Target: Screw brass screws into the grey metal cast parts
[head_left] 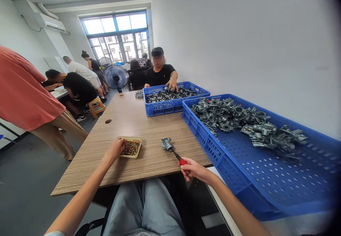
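Note:
My left hand (pixel 118 147) is at the left edge of a small cream dish (pixel 140 147), fingers drawn together. Whatever they pinch, if anything, is hidden. Small brass-coloured parts (pixel 130 148), like screws or jets, fill the dish. In my right hand (pixel 193 169) is a screwdriver (pixel 182 161) with a red handle and dark shaft, held at the table's front edge. Its far end meets a grey metal casting (pixel 166 144), which looks like a carburetor body and rests on the table. No hand grips this casting.
A large blue crate (pixel 202 131) on the right holds a heap of similar castings (pixel 226 115). Behind it, a second blue crate (pixel 160 108) holds more metal parts, with a co-worker's hand (pixel 172 84) over them. A person in a red shirt (pixel 23 86) stands left of the wood-grain table (pixel 125 118).

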